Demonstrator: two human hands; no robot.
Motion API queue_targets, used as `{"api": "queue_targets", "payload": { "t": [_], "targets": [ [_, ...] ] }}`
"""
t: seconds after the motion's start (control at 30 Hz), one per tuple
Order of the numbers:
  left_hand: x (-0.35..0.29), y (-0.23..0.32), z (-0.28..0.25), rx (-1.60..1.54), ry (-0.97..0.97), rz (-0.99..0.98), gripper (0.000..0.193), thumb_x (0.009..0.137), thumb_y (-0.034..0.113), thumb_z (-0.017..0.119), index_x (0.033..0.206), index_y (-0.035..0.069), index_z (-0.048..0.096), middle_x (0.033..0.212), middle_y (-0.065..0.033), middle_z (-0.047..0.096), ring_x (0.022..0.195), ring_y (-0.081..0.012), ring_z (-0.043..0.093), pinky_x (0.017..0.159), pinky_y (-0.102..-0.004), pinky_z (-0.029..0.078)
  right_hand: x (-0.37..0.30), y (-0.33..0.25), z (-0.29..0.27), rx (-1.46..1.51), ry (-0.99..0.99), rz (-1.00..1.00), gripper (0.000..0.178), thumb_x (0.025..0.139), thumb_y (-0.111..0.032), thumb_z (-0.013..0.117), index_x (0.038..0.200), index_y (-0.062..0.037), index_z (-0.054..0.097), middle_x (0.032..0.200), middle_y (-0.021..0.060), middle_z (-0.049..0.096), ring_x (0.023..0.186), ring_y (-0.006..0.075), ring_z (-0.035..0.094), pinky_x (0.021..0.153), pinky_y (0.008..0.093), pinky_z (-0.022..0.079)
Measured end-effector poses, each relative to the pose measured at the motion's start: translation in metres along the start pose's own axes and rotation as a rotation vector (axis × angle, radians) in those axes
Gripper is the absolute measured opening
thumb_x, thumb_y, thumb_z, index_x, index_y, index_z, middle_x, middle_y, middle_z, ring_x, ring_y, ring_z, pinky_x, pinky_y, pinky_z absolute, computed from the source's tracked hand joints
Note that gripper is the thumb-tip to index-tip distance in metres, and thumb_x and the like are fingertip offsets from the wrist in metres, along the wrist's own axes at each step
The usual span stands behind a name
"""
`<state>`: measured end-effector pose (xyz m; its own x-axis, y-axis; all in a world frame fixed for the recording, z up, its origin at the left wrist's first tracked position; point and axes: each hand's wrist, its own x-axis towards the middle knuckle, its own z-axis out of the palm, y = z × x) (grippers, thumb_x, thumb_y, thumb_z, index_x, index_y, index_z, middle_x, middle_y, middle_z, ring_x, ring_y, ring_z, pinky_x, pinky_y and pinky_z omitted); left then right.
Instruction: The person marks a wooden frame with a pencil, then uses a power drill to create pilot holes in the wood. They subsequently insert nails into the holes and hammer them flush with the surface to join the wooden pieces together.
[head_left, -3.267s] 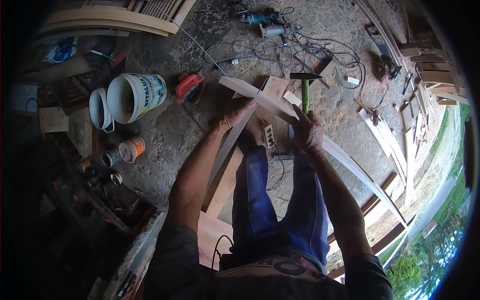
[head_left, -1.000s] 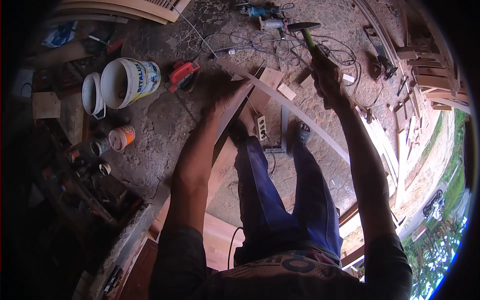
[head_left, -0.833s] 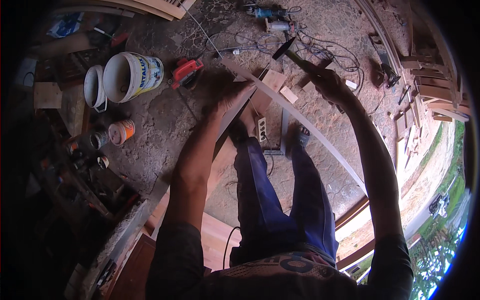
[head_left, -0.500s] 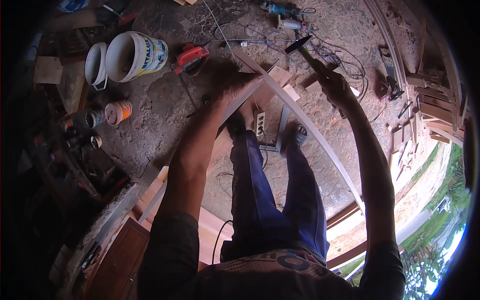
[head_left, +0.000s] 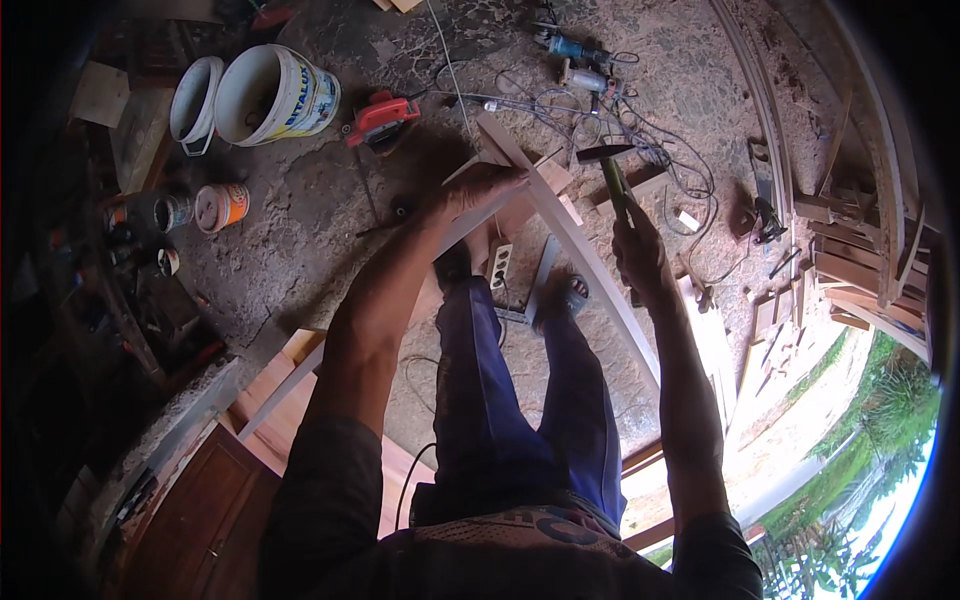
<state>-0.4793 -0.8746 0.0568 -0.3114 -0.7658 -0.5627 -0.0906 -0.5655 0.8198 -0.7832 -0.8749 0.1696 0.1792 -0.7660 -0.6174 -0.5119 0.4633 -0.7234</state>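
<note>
My right hand (head_left: pixel 640 258) is closed round the handle of a hammer (head_left: pixel 615 185). Its dark metal head is raised to the right of a corner where two wooden strips meet, apart from the wood. At that corner my left hand (head_left: pixel 488 190) grips the wood, its fingers wrapped over the top. One long pale wooden strip (head_left: pixel 592 262) runs from there toward the lower right, passing behind my right forearm. The other strip (head_left: pixel 462 232) slopes to the lower left, largely hidden by my left arm. Flat wood pieces (head_left: pixel 553 175) lie beneath the joint.
A white power strip (head_left: pixel 501 266) lies by my feet. Beyond the corner rest a red power tool (head_left: pixel 382 118), a blue power tool (head_left: pixel 570 47) and tangled cables. Paint buckets (head_left: pixel 290 98) stand at the far left. Stacked boards (head_left: pixel 860 260) line the right side.
The hammer has come left and down, nearer the wooden corner, and its head has turned more level. My left hand keeps its grip on the wood. The whole view has shifted slightly.
</note>
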Motion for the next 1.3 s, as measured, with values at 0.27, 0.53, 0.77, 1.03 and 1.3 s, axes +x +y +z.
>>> {"api": "queue_targets", "payload": {
  "t": [0.27,0.53,0.77,1.03,1.3],
  "targets": [
    [0.004,-0.018,0.005,0.034,-0.031,0.135,0.048,0.1,0.045,0.056,0.118,0.002,0.065,0.114,-0.0117,0.07,0.111,-0.0195,0.062,0.098,-0.0323,0.047,-0.002,-0.036,-0.001,0.361,0.026,0.059,0.042,0.105,-0.03,0.048,0.145,-0.0141,0.047,0.062,-0.0019,0.048,0.042,0.0054,0.039,0.037,0.0241,0.034],
    [0.002,-0.061,-0.01,-0.193,0.026,0.14,0.049,0.1,0.046,0.056,0.121,0.002,0.066,0.111,-0.0103,0.07,0.107,-0.0175,0.063,0.094,-0.0314,0.049,0.019,-0.073,-0.016,0.121,-0.104,0.142,0.048,0.106,-0.033,0.046,0.153,-0.024,0.039,0.057,-0.0064,0.04,0.039,0.0031,0.034,0.033,0.0226,0.028],
    [-0.014,-0.003,0.014,-0.151,0.044,0.033,0.044,0.104,0.041,0.054,0.123,0.002,0.064,0.116,-0.0089,0.068,0.106,-0.0129,0.062,0.092,-0.0298,0.051,0.027,-0.054,-0.025,0.153,0.026,-0.011,0.043,0.106,-0.024,0.047,0.148,-0.0164,0.047,0.059,-0.0044,0.046,0.043,0.0032,0.039,0.037,0.0248,0.033],
    [-0.009,-0.025,0.01,-0.226,0.071,0.026,0.045,0.104,0.04,0.053,0.122,0.0,0.064,0.113,-0.009,0.068,0.104,-0.0126,0.062,0.093,-0.0296,0.051,0.048,-0.061,-0.064,0.212,0.15,-0.113,0.043,0.106,-0.035,0.049,0.146,-0.0202,0.048,0.057,-0.0073,0.038,0.039,0.0024,0.031,0.032,0.0218,0.025],
    [-0.001,-0.023,-0.001,-0.034,0.065,0.027,0.04,0.103,0.037,0.055,0.119,0.002,0.067,0.107,-0.0068,0.07,0.099,-0.012,0.062,0.09,-0.0284,0.05,0.037,-0.026,-0.027,-0.006,-0.122,-0.062,0.049,0.105,-0.02,0.048,0.152,-0.0123,0.041,0.067,-0.0019,0.046,0.054,0.0043,0.04,0.046,0.0258,0.034]
  ]
}}
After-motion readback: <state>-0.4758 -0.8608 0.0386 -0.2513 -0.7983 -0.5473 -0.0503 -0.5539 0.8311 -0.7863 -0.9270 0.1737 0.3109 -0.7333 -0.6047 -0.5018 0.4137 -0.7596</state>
